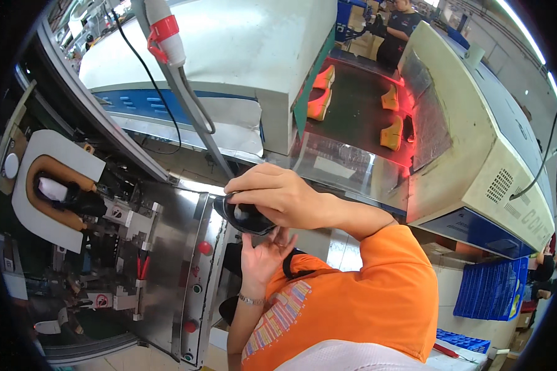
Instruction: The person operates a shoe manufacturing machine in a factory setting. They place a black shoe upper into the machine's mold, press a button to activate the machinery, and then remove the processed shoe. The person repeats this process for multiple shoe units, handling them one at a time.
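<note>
Cream housing point(458, 142) stands off to the right of the right hand; white housing point(229, 49) is beyond that hand. Machine point(176, 247) is left of both hands, front edge close by. Belt point(356, 86) lies between the housings, beyond the right hand, red glow on its right side.

Right hand point(281, 195): fingers curled over the top of a black shoe point(244, 216), gripping it. Left hand point(266, 260): just below, palm up, fingers loosely spread near the shoe's lower end; can't tell whether it touches.

Shoe is held up beside the machine, clear of its pad point(41, 167). In that pad, well left of the hands, sits a dark piece point(90, 203), white at one end.

Progress, my reading: one piece is already placed; the held shoe is mid-handling, not yet set down. Setting it down seems left. Whether it has been worked, can't tell. Four bright shoes on the belt lie apart from the hands.

Smallest: red button point(205, 248), left of the left hand, untouched.
</note>
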Tool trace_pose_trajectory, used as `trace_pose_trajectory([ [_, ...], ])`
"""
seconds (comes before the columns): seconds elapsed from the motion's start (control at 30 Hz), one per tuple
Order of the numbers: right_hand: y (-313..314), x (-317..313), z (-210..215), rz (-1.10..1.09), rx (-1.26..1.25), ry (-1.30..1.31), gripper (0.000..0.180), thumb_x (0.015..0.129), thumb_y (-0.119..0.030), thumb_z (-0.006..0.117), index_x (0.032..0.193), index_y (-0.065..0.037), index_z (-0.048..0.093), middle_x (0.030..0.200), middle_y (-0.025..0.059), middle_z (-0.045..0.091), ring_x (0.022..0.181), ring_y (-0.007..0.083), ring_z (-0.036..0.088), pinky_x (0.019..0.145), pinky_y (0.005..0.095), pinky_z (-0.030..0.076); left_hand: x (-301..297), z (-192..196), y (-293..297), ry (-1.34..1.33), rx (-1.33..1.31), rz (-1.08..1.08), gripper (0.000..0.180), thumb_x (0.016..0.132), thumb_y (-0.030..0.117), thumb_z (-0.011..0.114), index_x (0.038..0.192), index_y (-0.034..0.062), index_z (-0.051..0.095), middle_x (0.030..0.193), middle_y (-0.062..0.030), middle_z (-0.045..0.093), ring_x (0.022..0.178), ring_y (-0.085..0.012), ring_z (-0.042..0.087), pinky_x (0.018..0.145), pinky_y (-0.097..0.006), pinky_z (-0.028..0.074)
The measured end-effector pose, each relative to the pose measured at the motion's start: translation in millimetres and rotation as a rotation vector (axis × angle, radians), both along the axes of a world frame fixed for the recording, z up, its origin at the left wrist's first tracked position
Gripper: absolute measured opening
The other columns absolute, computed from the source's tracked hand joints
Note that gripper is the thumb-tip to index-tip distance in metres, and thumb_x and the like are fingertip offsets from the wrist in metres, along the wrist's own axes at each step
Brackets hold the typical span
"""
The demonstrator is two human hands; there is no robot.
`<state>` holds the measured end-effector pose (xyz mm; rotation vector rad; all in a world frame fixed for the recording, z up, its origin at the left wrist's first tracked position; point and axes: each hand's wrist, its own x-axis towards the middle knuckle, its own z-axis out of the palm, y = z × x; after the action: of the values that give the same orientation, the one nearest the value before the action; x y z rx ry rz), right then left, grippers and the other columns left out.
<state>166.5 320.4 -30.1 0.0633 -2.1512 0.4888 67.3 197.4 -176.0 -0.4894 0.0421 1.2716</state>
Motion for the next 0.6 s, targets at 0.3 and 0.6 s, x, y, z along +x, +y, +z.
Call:
trace_pose_trajectory([
  [0.3, 11, 25, -14, 0.169, -0.350, 0.149, 0.015, 0.063, 0.009, 0.056, 0.069, -0.003, 0.065, 0.086, 0.0104, 0.067, 0.079, 0.0246, 0.061, 0.075, 0.0344, 0.041, -112, 1, -17, -0.052, 0.047, 0.364, 0.034, 0.087, 0.022, 0.053, 0.113, -0.0007, 0.052, 0.120, -0.0164, 0.052, 0.111, -0.0279, 0.051, 0.091, -0.039, 0.046],
  [0.6, 30, 32, -96, 0.528, -1.020, -0.196, 0.016, 0.069, 0.009, 0.057, 0.073, -0.005, 0.065, 0.108, 0.0121, 0.060, 0.100, 0.0271, 0.054, 0.088, 0.0362, 0.041, -136, 93, -29, 0.558, 0.414, 0.454, 0.041, 0.094, 0.026, 0.040, 0.129, 0.0044, 0.042, 0.129, -0.0132, 0.046, 0.122, -0.0280, 0.040, 0.105, -0.045, 0.026],
])
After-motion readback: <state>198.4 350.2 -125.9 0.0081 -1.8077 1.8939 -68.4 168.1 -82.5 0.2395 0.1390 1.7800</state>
